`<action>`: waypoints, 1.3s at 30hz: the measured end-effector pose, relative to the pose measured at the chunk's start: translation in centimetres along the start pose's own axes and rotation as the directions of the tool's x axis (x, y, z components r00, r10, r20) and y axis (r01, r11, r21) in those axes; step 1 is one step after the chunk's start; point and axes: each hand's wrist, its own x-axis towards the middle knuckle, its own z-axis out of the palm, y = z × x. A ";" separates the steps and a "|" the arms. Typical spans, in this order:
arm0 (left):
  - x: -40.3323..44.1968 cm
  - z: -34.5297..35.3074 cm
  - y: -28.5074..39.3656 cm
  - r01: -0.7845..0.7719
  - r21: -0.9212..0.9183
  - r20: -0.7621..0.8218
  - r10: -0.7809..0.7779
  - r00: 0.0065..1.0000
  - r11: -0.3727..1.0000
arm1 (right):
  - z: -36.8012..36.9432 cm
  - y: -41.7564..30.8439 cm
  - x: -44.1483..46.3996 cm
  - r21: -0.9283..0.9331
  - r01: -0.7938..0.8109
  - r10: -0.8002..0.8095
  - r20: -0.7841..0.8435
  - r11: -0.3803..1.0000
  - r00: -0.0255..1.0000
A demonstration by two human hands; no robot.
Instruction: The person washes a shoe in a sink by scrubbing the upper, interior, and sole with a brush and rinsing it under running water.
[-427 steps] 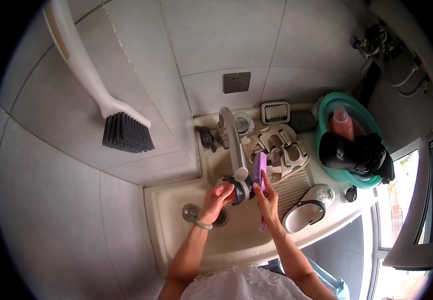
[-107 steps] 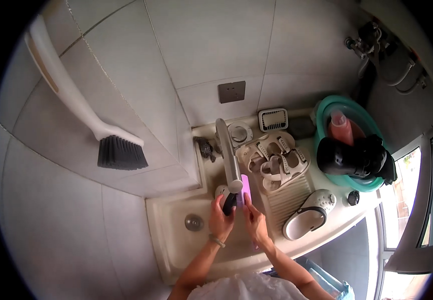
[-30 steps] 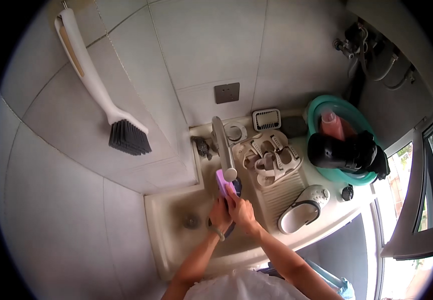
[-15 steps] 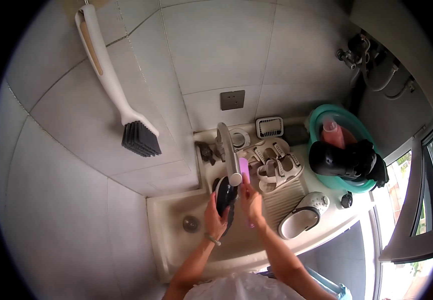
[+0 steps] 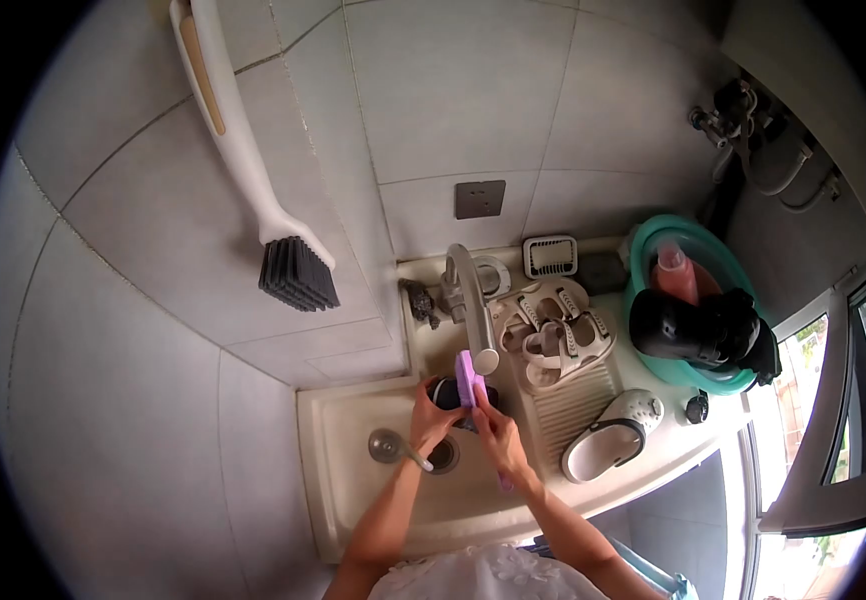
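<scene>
Crowding the purple brush [image 5: 466, 378]: the faucet [image 5: 472, 300] (pale sandals [image 5: 581, 335] nearby).

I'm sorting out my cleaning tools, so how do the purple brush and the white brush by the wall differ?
The purple brush is gripped in the right hand over the sink; the white brush is up by the wall, with no hand on it.
The purple brush's handle is purple, while the white brush's is white with a tan strip.
The purple brush's head points away from the person; the white brush's points down.
Both have a handle.
</scene>
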 end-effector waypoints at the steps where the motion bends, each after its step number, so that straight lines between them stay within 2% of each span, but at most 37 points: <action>1: 0.3 -0.1 -0.4 -0.001 -0.003 0.002 0.001 1.000 1.000 | -0.3 -1.1 -1.0 -0.003 0.001 -0.001 -0.002 1.000 1.000; 3: 0.3 -0.3 -0.8 -0.105 0.128 0.150 0.085 0.985 0.986 | -0.6 -2.0 -2.4 -0.060 -0.065 0.064 -0.007 0.996 0.998; 4: 0.0 -0.4 -0.6 -0.136 0.206 0.143 0.108 0.984 0.969 | -0.7 -2.0 -2.9 -0.086 -0.087 0.087 -0.001 0.992 0.996; 5: 0.0 -0.4 -0.9 -0.134 0.207 0.148 0.105 0.983 0.969 | -0.9 -1.8 -3.3 -0.108 -0.090 0.093 0.021 0.990 0.995; 7: -0.1 -0.4 -1.7 -0.131 0.054 0.126 0.123 0.984 0.990 | -0.3 0.7 -1.9 -0.058 -0.034 0.030 -0.064 0.998 0.998; 8: -0.3 -0.4 -2.0 -0.105 -0.048 0.099 0.110 0.989 0.993 | -0.4 2.0 -0.9 -0.083 -0.070 0.065 -0.062 0.994 0.996; 9: -1.0 -0.4 -1.5 -0.102 -0.044 0.101 0.106 0.989 0.994 | -0.3 2.6 -0.3 -0.079 -0.085 0.080 -0.058 0.993 0.995; 11: -1.9 -0.3 0.4 -0.031 -0.220 0.059 0.045 0.997 0.975 | -0.2 3.7 0.8 -0.072 -0.114 0.111 -0.050 0.991 0.993; 12: -2.1 -0.5 0.3 -0.044 -0.189 0.056 0.055 0.997 0.981 | 0.0 3.5 0.2 -0.053 -0.094 0.091 -0.058 0.994 0.994; 13: -2.0 -0.6 -0.4 -0.032 -0.257 0.029 0.041 0.999 0.966 | 0.1 2.5 -0.3 -0.035 -0.071 0.069 -0.063 0.997 0.996; 16: -1.8 -1.4 -1.4 -0.065 -0.213 0.021 0.071 0.997 0.975 | 0.1 0.7 -1.9 -0.063 -0.068 0.066 -0.037 0.996 0.997; 18: -2.3 -1.4 -1.4 -0.212 -0.031 0.146 0.214 0.966 0.977 | -0.4 2.0 -1.9 -0.083 -0.076 0.072 -0.053 0.994 0.996; 19: -3.4 -1.2 -1.2 -0.202 -0.032 0.150 0.204 0.967 0.979 | -0.8 4.3 -1.5 -0.059 -0.131 0.128 -0.058 0.990 0.990; 20: -4.3 -1.1 -0.3 -0.330 0.210 0.235 0.280 0.931 0.920 | -1.3 6.6 -0.7 -0.032 -0.175 0.173 -0.063 0.984 0.983; 21: -4.6 -0.9 0.9 -0.459 0.424 0.334 0.336 0.880 0.781 | -1.9 6.9 -0.2 -0.017 -0.206 0.205 -0.063 0.978 0.977; 22: -5.1 -0.8 2.1 -0.587 0.489 0.426 0.410 0.806 0.645 | -2.6 6.3 0.3 -0.003 -0.237 0.237 -0.064 0.971 0.970; 23: -5.6 -0.6 2.8 -0.631 0.557 0.478 0.412 0.776 0.540 | -3.2 5.8 -0.5 -0.004 -0.274 0.273 -0.053 0.962 0.961; 24: -6.1 -0.5 3.4 -0.670 0.610 0.528 0.413 0.742 0.424 | -4.4 1.2 -1.3 0.024 -0.331 0.332 -0.017 0.943 0.943; 25: -6.2 -0.5 3.4 -0.706 0.645 0.568 0.433 0.700 0.294 | -5.1 0.7 -1.7 0.010 -0.319 0.319 0.001 0.948 0.948; 26: -6.3 -0.4 3.3 -0.706 0.666 0.582 0.426 0.693 0.240 | -5.7 0.1 -2.2 -0.001 -0.304 0.304 0.028 0.953 0.952; 27: -6.1 -0.5 3.0 -0.706 0.666 0.581 0.427 0.693 0.242 | -6.3 -0.5 -2.6 -0.010 -0.287 0.287 0.051 0.958 0.956; 29: -5.6 -0.7 2.4 -0.730 0.676 0.616 0.468 0.634 0.098 | -7.2 -1.3 -3.4 -0.042 -0.282 0.284 0.053 0.958 0.957; 32: -5.6 -0.7 2.4 -0.747 0.665 0.652 0.470 0.595 0.022 | -7.5 -0.5 -4.4 -0.073 -0.258 0.262 0.059 0.963 0.963; 35: -6.4 -1.4 2.4 -0.733 0.680 0.638 0.502 0.584 -0.012 | -7.4 0.7 -5.4 -0.110 -0.295 0.305 0.094 0.949 0.948; 37: -7.2 -2.2 2.1 -0.737 0.675 0.644 0.517 0.564 -0.036 | -6.4 3.8 -6.2 -0.239 -0.233 0.261 0.091 0.943 0.961; 38: -7.7 -2.6 1.6 -0.737 0.675 0.631 0.549 0.549 -0.038 | -6.0 4.7 -6.4 -0.242 -0.301 0.339 0.135 0.923 0.931; 39: -8.4 -3.0 1.2 -0.737 0.675 0.617 0.578 0.534 -0.040 | -5.3 6.2 -6.4 -0.237 -0.301 0.338 0.134 0.924 0.932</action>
